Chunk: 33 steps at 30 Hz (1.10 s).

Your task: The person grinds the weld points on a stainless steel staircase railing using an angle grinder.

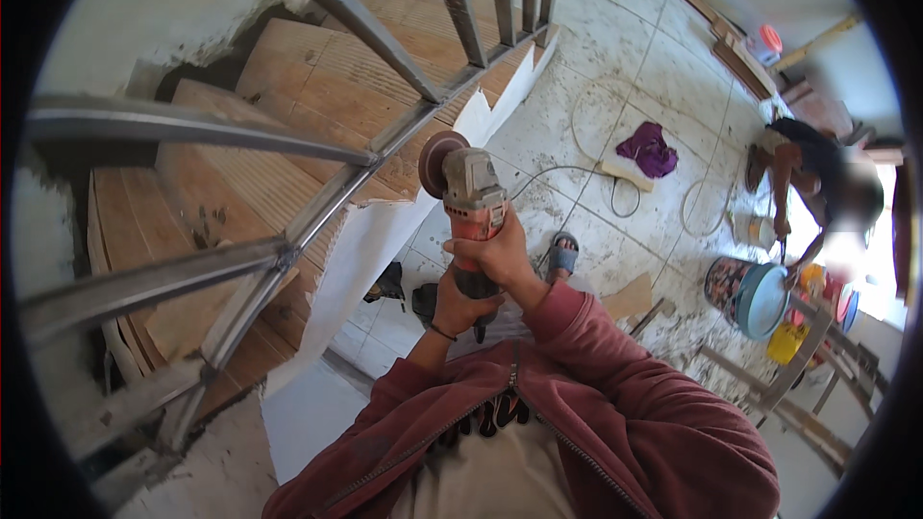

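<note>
At outer edge of stairs [293, 86], beside metal railing [409, 129], angle grinder [477, 194] is held up, casing wrapped by right hand [505, 255], rear by left hand [462, 304]. Judged heavy, rigid; best gripped by casing, well clear of disc [440, 163].

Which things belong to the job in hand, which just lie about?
Likely job: red-and-grey angle grinder, held by left hand and right hand; its round brown disc; grey metal railing nearby.
Seemingly lying about: crumpled purple cloth; flat tan sheet.
</note>
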Each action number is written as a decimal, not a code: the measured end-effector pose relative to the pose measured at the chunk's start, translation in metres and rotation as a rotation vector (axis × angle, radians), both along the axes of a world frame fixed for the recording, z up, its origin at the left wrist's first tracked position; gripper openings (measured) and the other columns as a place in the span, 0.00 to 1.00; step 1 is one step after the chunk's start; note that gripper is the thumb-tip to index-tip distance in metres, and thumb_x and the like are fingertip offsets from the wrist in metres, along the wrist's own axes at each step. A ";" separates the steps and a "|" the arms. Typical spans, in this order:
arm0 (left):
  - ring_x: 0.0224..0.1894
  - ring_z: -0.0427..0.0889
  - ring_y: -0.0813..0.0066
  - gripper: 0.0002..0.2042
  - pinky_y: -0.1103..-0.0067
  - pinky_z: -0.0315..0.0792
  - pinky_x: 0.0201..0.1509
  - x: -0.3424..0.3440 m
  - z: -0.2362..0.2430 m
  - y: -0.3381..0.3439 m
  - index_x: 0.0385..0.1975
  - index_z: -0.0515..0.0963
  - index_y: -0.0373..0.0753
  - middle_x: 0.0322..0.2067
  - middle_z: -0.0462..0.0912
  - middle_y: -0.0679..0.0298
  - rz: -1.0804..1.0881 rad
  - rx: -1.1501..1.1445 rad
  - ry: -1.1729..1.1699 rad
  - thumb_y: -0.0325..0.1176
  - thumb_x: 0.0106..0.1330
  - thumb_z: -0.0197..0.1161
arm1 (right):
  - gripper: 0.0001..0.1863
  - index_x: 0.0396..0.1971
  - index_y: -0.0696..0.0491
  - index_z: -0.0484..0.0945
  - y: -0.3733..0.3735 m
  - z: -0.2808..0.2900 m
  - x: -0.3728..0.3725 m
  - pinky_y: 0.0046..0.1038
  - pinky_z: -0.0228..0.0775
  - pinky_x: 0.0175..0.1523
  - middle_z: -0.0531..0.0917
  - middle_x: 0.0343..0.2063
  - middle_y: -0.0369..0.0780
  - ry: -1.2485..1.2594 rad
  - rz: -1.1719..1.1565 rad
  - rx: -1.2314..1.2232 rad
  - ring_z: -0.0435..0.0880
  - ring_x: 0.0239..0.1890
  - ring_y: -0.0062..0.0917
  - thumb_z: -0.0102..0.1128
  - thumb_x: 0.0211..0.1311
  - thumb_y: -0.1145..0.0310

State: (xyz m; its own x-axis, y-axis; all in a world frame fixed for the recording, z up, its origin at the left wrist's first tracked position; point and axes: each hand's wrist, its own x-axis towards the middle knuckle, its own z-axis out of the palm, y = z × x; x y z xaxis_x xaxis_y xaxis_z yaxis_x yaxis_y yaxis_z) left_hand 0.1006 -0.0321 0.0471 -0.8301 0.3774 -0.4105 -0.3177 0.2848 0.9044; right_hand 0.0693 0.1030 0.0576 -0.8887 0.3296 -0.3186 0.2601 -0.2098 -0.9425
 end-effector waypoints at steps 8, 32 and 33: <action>0.49 0.77 0.71 0.41 0.75 0.71 0.53 0.024 0.021 0.009 0.54 0.66 0.34 0.47 0.77 0.60 0.176 0.146 -0.041 0.35 0.35 0.78 | 0.37 0.42 0.61 0.65 -0.004 0.040 0.013 0.33 0.72 0.46 0.81 0.36 0.49 0.011 0.118 0.120 0.82 0.38 0.39 0.77 0.30 0.63; 0.47 0.79 0.68 0.39 0.74 0.72 0.52 -0.003 0.001 -0.026 0.52 0.68 0.36 0.44 0.79 0.59 0.130 0.036 0.135 0.34 0.32 0.76 | 0.36 0.42 0.58 0.65 -0.043 0.031 -0.001 0.34 0.73 0.44 0.81 0.34 0.48 0.131 0.015 0.257 0.83 0.37 0.39 0.76 0.31 0.63; 0.47 0.79 0.67 0.40 0.74 0.72 0.52 -0.004 0.001 -0.027 0.52 0.68 0.36 0.45 0.79 0.59 0.134 0.035 0.108 0.34 0.31 0.76 | 0.36 0.42 0.58 0.65 -0.044 0.031 -0.001 0.34 0.73 0.44 0.81 0.34 0.48 0.112 0.015 0.232 0.83 0.37 0.39 0.76 0.31 0.63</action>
